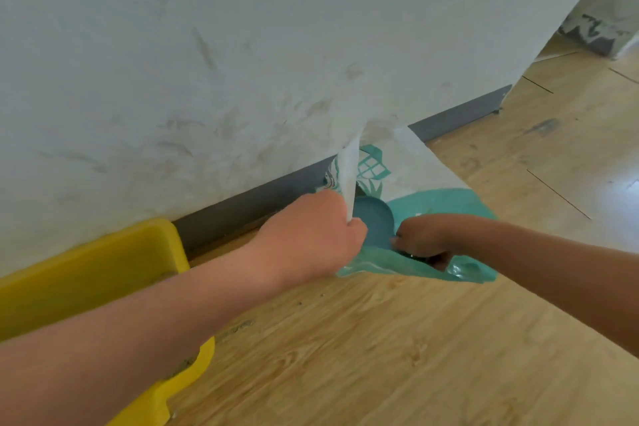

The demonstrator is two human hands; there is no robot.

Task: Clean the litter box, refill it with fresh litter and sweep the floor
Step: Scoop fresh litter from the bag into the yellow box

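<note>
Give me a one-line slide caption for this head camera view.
Left hand grips the white strip of a teal-and-white bag, right hand holds its teal edge, beside the yellow litter box.

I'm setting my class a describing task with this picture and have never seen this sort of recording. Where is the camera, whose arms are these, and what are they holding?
There is no machine here. The camera sits on a person's head and looks down at their own two bare hands. The left hand grips the twisted white part of a plastic bag. The right hand holds the bag's teal edge, beside a round dark-blue thing I cannot identify. At the left, a yellow litter box stands on the wooden floor against the scuffed wall.
</note>
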